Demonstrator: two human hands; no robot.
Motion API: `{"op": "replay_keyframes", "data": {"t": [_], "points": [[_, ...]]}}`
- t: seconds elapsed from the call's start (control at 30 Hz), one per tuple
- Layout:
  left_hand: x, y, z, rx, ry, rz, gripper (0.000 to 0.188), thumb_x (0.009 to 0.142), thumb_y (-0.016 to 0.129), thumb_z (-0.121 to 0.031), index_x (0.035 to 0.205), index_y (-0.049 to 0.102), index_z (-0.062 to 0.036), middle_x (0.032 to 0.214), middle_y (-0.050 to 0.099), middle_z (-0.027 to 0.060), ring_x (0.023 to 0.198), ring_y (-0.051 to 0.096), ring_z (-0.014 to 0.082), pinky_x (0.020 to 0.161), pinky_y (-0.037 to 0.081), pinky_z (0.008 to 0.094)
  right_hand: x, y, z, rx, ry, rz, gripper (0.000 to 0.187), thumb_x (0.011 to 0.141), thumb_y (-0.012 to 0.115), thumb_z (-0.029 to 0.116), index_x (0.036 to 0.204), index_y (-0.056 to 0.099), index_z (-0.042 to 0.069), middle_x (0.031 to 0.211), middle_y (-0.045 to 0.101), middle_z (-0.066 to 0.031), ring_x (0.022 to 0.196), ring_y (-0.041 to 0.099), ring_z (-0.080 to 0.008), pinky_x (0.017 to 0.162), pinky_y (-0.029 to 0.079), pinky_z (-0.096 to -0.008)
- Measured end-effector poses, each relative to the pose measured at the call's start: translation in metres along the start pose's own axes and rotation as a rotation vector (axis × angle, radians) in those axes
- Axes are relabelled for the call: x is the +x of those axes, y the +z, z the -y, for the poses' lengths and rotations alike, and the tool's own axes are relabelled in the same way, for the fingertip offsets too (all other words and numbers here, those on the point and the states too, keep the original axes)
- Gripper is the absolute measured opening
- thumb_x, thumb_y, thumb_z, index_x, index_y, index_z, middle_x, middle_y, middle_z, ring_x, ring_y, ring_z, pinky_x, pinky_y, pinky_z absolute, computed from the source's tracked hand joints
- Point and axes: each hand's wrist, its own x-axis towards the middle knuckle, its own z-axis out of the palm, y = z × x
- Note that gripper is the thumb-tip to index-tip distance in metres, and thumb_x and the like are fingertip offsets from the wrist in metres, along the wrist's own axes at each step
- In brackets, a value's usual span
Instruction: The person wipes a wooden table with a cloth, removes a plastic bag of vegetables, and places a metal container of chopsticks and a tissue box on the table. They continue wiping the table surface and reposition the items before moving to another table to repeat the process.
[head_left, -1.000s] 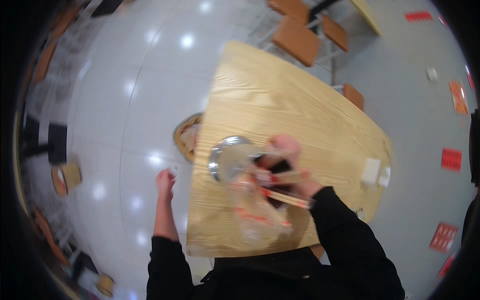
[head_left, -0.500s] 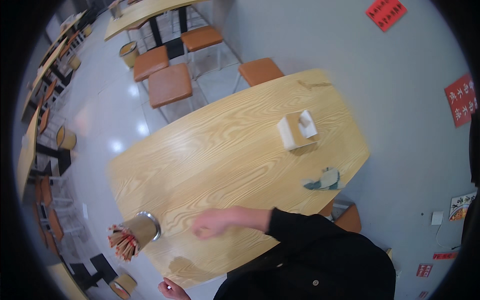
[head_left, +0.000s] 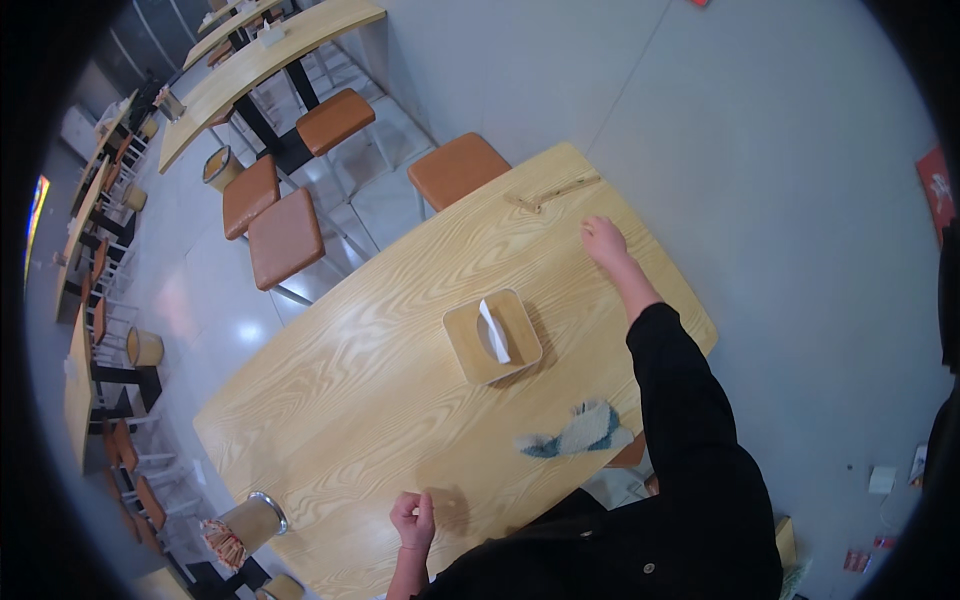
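My right hand [head_left: 604,240] is stretched over the far right end of the wooden table [head_left: 330,400], its fingers curled and nothing showing in them. Just beyond its fingertips lie some thin brown sticks or strips [head_left: 550,195], too small to make out exactly. My left hand [head_left: 412,518] is held as a loose fist over the near edge, thumb on top, with nothing visible in it. Between the hands stands a square tissue box [head_left: 465,345] with a white tissue poking up. Nearer my right sleeve lies a crumpled grey-blue cloth [head_left: 580,430].
A round holder [head_left: 255,520] full of wrapped chopsticks [head_left: 222,543] stands at the table's near left corner. Brown-seated stools [head_left: 460,170] line the far side. A grey wall [head_left: 780,230] runs along the right. More tables and bins extend to the left.
My right hand has swung from near the chopstick holder to the far right end. My left hand has come up and right over the near edge. The view has shifted toward the far end.
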Motion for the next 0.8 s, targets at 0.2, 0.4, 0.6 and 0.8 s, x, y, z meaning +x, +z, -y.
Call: {"op": "replay_keyframes", "data": {"t": [0.2, 0.4, 0.6, 0.8], "points": [[0.004, 0.015, -0.017, 0.077, -0.101, -0.032, 0.028, 0.083, 0.066, -0.005, 0.059, 0.052, -0.0047, 0.058, 0.055, 0.0061, 0.054, 0.052, 0.0173, 0.055, 0.04, 0.0293, 0.084, 0.03, -0.004, -0.251, -0.041, -0.013, 0.029, 0.091, 0.051, 0.018, 0.117, 0.058, 0.008, 0.133, 0.051, -0.0126, 0.112, 0.055, -0.0322, 0.092, 0.046, -0.0432], [0.007, 0.011, -0.007, 0.057, -0.238, -0.143, 0.03, 0.085, 0.066, -0.007, 0.059, 0.053, -0.0045, 0.059, 0.055, 0.006, 0.055, 0.051, 0.0162, 0.055, 0.04, 0.0292, 0.112, 0.036, 0.037, -0.05, 0.061, 0.173, 0.023, 0.09, 0.053, 0.021, 0.108, 0.061, 0.008, 0.114, 0.058, -0.0145, 0.101, 0.059, -0.0347, 0.083, 0.049, -0.0436], [0.018, 0.017, -0.005, 0.046, -0.218, -0.082, 0.029, 0.086, 0.064, -0.006, 0.06, 0.052, -0.0037, 0.061, 0.055, 0.0051, 0.057, 0.05, 0.0133, 0.056, 0.039, 0.0266, 0.071, 0.064, 0.085, 0.091, -0.388, 0.272, 0.021, 0.088, 0.054, 0.02, 0.1, 0.061, 0.004, 0.102, 0.062, -0.0187, 0.096, 0.059, -0.037, 0.081, 0.048, -0.0455], [0.019, -0.002, 0.0, 0.016, -0.169, -0.128, 0.025, 0.083, 0.065, -0.003, 0.061, 0.053, -0.0046, 0.06, 0.055, 0.0063, 0.055, 0.051, 0.0173, 0.055, 0.04, 0.0291, 0.038, 0.074, 0.038, -0.031, -0.15, 0.185, 0.023, 0.084, 0.057, 0.021, 0.099, 0.061, 0.003, 0.098, 0.063, -0.0198, 0.093, 0.06, -0.0408, 0.082, 0.048, -0.048]]}}
